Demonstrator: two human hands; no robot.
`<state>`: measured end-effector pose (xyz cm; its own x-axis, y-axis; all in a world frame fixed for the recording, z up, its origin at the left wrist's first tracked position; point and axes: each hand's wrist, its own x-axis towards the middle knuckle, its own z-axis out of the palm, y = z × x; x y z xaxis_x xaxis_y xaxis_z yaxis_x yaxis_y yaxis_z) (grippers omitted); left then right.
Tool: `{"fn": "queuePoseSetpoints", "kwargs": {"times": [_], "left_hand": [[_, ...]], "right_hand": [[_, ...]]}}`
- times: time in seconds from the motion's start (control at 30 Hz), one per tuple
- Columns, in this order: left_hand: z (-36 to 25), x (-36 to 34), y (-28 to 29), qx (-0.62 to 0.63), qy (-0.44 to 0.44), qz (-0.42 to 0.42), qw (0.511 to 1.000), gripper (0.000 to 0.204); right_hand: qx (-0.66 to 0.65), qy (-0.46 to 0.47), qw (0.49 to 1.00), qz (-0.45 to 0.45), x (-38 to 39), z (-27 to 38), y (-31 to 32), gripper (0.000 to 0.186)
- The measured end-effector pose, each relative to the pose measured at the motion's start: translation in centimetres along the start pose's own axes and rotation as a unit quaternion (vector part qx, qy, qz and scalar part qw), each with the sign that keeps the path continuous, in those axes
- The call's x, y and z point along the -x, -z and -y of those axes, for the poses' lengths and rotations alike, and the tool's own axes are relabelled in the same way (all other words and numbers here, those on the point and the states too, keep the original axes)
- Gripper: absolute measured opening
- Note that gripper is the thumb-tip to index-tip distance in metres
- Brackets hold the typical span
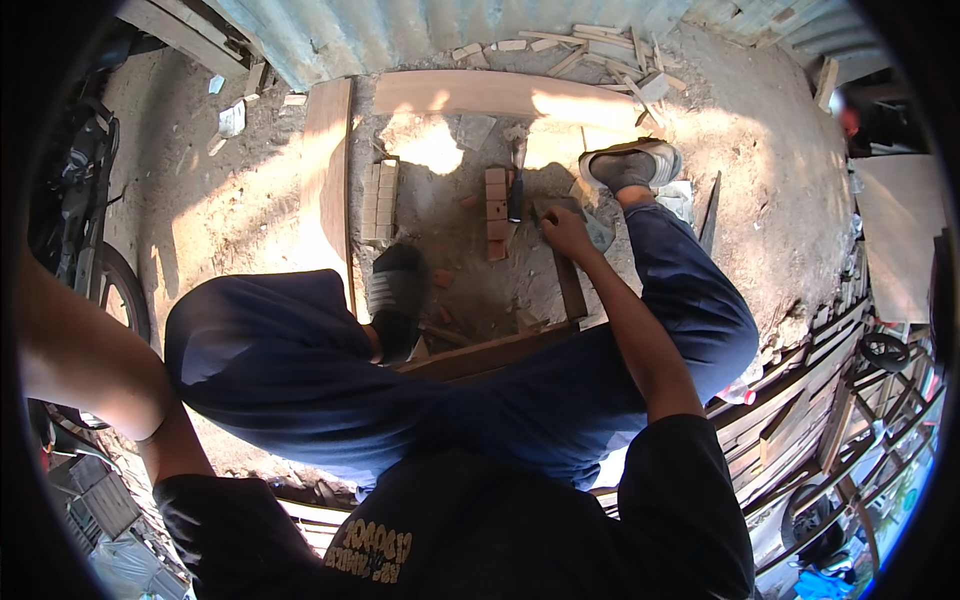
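My right hand [562,228] is down between my knees, fingers curled at the edge of a greyish slab [598,228]; whatever they hold is hidden. A dark wooden bar [572,292] runs below it. Just left of the hand lie a tool with a black handle [516,200] and metal upper end, and a short row of reddish-brown blocks [496,215]. Pale small blocks [378,200] stand in a row farther left. My left forearm runs up along the left rim; that hand is out of view.
Long boards [325,150] lie left and across the back, below a corrugated metal wall [410,30]. Offcuts [610,55] are heaped at the back right. A two-wheeled vehicle [85,170] stands at the left, stacked timber [790,410] and a plywood sheet [893,230] at the right.
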<state>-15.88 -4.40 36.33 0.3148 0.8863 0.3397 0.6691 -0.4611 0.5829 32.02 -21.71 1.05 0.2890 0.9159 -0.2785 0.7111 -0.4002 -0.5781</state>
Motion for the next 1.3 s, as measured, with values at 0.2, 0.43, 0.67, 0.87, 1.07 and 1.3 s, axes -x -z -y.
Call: {"fn": "queuePoseSetpoints", "kwargs": {"times": [0.2,0.43,0.67,0.87,1.07,1.3], "left_hand": [[-0.2,0.0,0.1,0.003,0.001,-0.014,1.0,0.035],[-2.2,-2.7,-1.2,0.028,-0.05,-0.038,0.998,0.034],[-7.5,-7.0,-2.6,0.067,-0.139,-0.086,0.984,0.033],[-12.5,-10.0,-4.9,0.109,-0.199,-0.108,0.968,0.033],[-15.4,-11.0,-6.0,0.126,-0.221,-0.101,0.962,0.033],[-14.6,-11.7,-6.2,0.112,-0.138,0.132,0.975,0.039]], "right_hand": [[-0.009,0.013,1.0,-0.011,-0.2,-0.7,-0.7,0.025],[-0.001,0.015,1.0,-0.014,0.2,-0.7,-0.3,0.025],[0.01,0.033,0.999,-0.008,-0.1,-0.1,-0.6,0.024],[0.005,0.041,0.999,-0.008,0.1,-0.2,-0.6,0.021],[0.028,0.07,0.997,-0.017,0.1,0.1,-0.7,0.019],[0.084,0.087,0.993,0.004,0.6,1.9,-1.7,0.021]]}}
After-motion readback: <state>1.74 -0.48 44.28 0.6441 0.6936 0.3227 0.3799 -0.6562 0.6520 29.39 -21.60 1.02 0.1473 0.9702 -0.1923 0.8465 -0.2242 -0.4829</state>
